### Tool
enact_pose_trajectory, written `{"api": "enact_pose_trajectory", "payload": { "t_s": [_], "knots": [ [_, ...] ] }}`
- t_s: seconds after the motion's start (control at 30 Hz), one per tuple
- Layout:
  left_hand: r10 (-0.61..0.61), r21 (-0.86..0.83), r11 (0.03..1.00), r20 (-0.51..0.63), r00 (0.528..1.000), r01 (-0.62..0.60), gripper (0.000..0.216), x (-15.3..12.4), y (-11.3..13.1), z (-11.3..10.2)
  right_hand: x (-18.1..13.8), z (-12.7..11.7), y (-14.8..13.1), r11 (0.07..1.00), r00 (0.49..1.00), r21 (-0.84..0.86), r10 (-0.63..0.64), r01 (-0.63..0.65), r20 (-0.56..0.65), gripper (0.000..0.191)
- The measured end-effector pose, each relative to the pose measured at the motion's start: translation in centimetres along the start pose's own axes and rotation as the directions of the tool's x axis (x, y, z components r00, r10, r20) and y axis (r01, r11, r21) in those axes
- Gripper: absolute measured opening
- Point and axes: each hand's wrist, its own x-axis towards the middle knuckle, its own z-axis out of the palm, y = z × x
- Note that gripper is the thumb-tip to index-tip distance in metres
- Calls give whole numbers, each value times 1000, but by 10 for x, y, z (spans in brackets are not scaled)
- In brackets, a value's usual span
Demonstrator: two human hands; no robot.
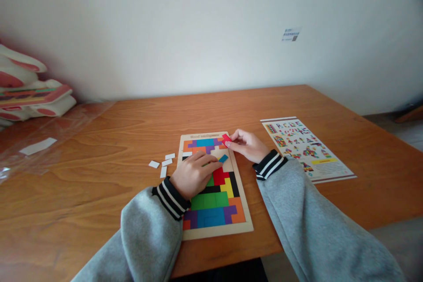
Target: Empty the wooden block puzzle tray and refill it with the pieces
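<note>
A wooden puzzle board (249, 211) lies on the table, partly filled with coloured block pieces in purple, blue, green, red, yellow, black and orange. Over its middle left is my left hand (194, 174), closed, with a tilted blue puzzle piece (224, 158) at its fingertips; its thumb is hidden. Bare wood shows in the board around that piece. At the upper right corner of the board, my right hand (248, 144) pinches a red puzzle piece (226, 139) between thumb and fingers. My left hand and forearm cover part of the left side of the board.
Several small white pieces (167, 162) lie left of the board. A printed pattern sheet (306, 150) is on the right of the wooden table (132, 132). At far left, a pink and white plush-like object (33, 90) stands by clear plastic wrapping (66, 134). A white wall rises behind.
</note>
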Motion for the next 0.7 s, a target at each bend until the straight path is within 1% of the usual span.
{"api": "enact_pose_trajectory", "payload": {
  "t_s": [0.1,0.17,0.23,0.3,0.33,0.43,0.5,0.57,0.7],
  "knots": [
    [34,0,999,40,999,-34,33,1,5,-2,-2,1,0,1000,999,-17,-23,23,33,34],
    [49,16,999,51,997,-50,28,2,9,-2,-2,1,2,999,998,-14,-43,44,35,33],
    [48,46,998,40,998,-50,24,2,10,-3,-1,1,3,997,997,-10,-71,71,23,34],
    [46,68,997,18,999,-47,24,0,10,-3,-1,0,3,993,993,-24,-116,117,15,41],
    [43,69,997,10,999,-44,25,-2,9,-3,-2,-1,2,988,989,-47,-147,148,16,41],
    [20,33,999,1,1000,-20,29,-7,4,-2,-4,-2,-2,944,964,-193,-259,266,65,21],
    [-4,6,1000,-1,1000,4,29,-10,2,-2,-5,-1,-4,899,946,-296,-301,323,119,20],
    [-16,-9,1000,-3,1000,16,29,-10,2,-2,-6,2,-4,872,936,-341,-317,351,154,18],
    [-17,-18,1000,0,1000,17,26,-7,4,-5,-7,6,-2,866,932,-350,-310,358,187,19]
  ]
}}
